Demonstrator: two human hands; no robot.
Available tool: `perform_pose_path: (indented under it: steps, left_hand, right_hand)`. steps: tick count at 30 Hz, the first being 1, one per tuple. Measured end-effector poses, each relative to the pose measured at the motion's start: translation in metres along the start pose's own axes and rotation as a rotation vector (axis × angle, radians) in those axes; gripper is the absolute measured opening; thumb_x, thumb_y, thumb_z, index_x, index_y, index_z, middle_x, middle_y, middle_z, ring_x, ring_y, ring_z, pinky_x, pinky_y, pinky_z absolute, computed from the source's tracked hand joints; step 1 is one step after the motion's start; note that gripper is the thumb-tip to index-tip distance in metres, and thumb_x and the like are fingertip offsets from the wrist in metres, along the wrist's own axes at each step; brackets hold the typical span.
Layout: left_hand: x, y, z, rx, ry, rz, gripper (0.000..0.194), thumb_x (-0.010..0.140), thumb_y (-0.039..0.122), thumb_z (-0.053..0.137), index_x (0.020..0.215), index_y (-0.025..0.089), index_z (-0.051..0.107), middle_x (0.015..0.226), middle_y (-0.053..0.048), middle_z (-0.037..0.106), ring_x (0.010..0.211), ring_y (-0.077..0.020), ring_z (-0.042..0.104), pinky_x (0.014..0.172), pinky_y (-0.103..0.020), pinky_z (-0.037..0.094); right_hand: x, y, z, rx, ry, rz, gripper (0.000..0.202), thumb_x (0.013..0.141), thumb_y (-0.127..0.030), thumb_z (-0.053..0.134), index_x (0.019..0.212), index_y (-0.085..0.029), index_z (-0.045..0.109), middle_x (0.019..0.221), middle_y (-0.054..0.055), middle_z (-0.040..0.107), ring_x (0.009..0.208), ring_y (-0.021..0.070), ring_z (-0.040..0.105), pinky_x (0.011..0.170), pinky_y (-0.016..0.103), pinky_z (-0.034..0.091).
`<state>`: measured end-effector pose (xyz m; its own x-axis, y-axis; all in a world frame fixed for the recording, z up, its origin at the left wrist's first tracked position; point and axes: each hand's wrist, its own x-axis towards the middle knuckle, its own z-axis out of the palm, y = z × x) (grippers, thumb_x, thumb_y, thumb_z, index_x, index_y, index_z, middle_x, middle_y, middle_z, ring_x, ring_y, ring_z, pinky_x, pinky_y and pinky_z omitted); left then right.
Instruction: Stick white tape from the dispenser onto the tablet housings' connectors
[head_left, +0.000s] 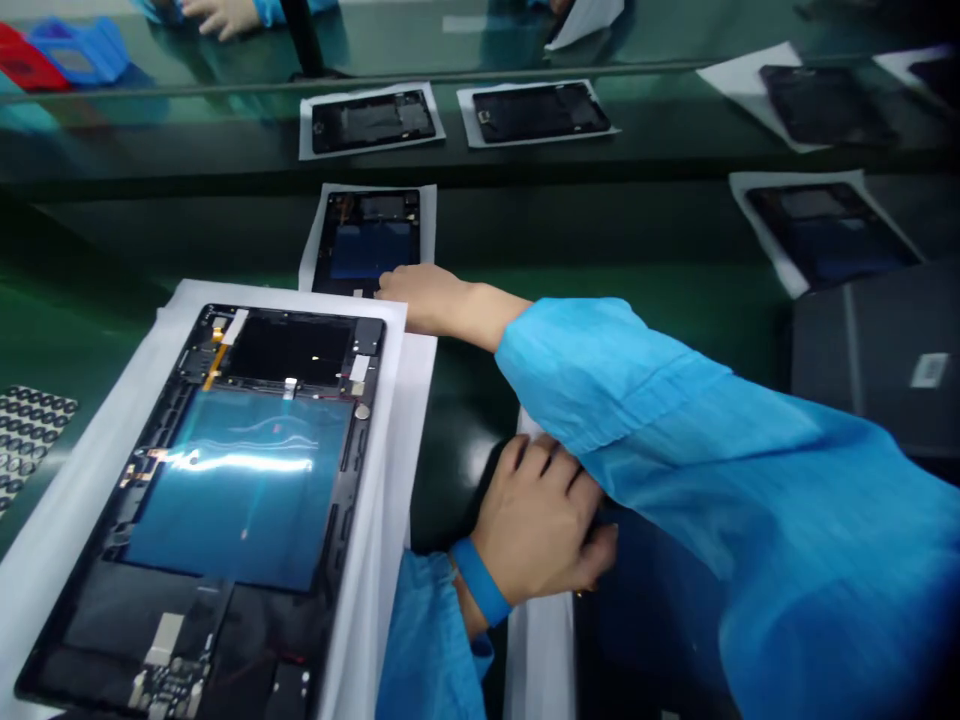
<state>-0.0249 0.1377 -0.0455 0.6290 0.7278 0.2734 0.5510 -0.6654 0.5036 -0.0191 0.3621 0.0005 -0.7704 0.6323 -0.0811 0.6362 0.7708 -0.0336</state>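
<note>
My right hand (424,297) reaches across from the right to the near edge of an opened tablet (373,245) lying on white paper. Its fingers are bent and closed at that edge, the tips partly hidden. Below it, my left hand (536,520), with a blue wristband (481,582), has its fingers curled beside a dark, flat device (645,620) on white paper. What these fingers hold, if anything, is hidden beneath the hand and the right sleeve. In the left foreground another opened tablet (240,480) lies on stacked white sheets (386,420), its inner parts and a shiny blue film showing.
Two opened tablets, one left (375,120) and one right (540,110), lie on paper on the ledge behind. Another tablet (832,230) lies at right above a dark grey case (877,360). Round black parts (30,440) sit at far left. A co-worker's hand (223,15) shows at the top.
</note>
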Motion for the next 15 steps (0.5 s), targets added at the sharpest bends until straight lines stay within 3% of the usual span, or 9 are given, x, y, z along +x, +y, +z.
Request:
perform_pose_path:
  steps: [5,9,12,15]
  left_hand:
    - [-0.002,-0.003,0.001,-0.027,0.000,0.031,0.036,0.084,0.041,0.054,0.105,0.014,0.063,0.113,-0.012,0.062,0.118,-0.0337,0.049,0.104,-0.051,0.036]
    - [-0.001,-0.003,0.002,-0.049,0.016,0.003,0.037,0.085,0.040,0.054,0.110,0.014,0.062,0.119,-0.011,0.062,0.117,-0.0318,0.050,0.103,-0.050,0.038]
    - [0.001,-0.001,0.002,-0.139,0.112,-0.031,0.034,0.084,0.034,0.056,0.112,0.015,0.061,0.123,-0.010,0.062,0.116,-0.0286,0.052,0.104,-0.048,0.039]
    - [0.004,0.001,-0.004,-0.369,0.267,-0.116,0.025,0.088,0.032,0.053,0.105,0.017,0.064,0.111,-0.009,0.067,0.108,-0.0250,0.057,0.098,-0.043,0.045]
  right_hand:
    - [0.026,-0.016,0.013,-0.010,-0.029,0.032,0.030,0.091,-0.015,0.042,0.107,-0.010,0.066,0.097,0.013,0.069,0.091,0.0271,0.064,0.066,0.031,0.041]
    - [0.017,-0.003,-0.001,-0.063,-0.006,0.059,0.023,0.087,-0.013,0.047,0.099,-0.010,0.067,0.095,0.012,0.067,0.090,0.0271,0.065,0.067,0.031,0.042]
    - [-0.024,0.025,-0.036,-0.131,0.041,0.102,0.017,0.080,-0.014,0.058,0.095,-0.014,0.066,0.092,0.007,0.066,0.086,0.0226,0.063,0.067,0.030,0.041]
    - [-0.110,0.036,-0.071,-0.111,0.141,0.107,0.011,0.080,-0.028,0.063,0.084,-0.018,0.064,0.075,-0.003,0.061,0.069,0.0120,0.057,0.060,0.027,0.036]
